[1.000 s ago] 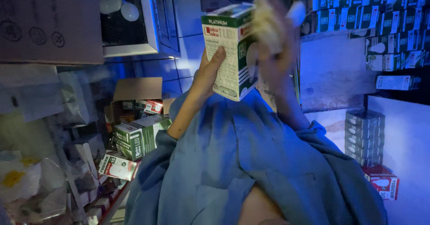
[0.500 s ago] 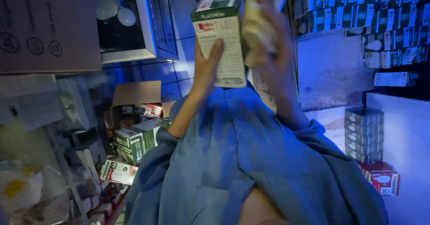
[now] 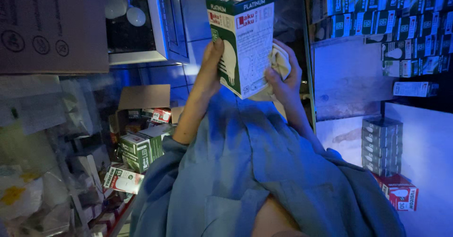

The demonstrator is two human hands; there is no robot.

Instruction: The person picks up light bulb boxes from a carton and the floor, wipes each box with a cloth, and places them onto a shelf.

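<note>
The biggest thing in view is the blue shirt (image 3: pixel 245 171), soft woven cloth with folds, which fills the lower middle and covers both arms up to the rolled sleeves. Behind it, at the top left, hangs a large brown cardboard box (image 3: pixel 52 24) with a flat, matte side. At the right stands a white bench (image 3: pixel 424 142) with a smooth top; near its left edge there is a stack of small boxes wrapped in shiny film (image 3: pixel 382 145), and below it a red and white carton (image 3: pixel 401 192). On the wall shelf (image 3: pixel 391 20) at the top right many small green and white cartons stand in tight rows.

In the upper middle, held up in the air in front of the tiled wall, is the tall box (image 3: pixel 243 41). It is a rectangular carton of smooth printed cardboard, green and white, with a picture of a bulb on its side, and it stands nearly upright. The left hand (image 3: pixel 210 72) holds its left side, the thumb pressed flat on the front face, so this grip is closed on the carton. The right hand (image 3: pixel 285 79) is at the right edge of the carton, and its grip is closed around a cloth (image 3: pixel 279 63), pale, soft and crumpled, which touches the carton's side.

At the lower left lie more green cartons (image 3: pixel 141 147), one open.
</note>
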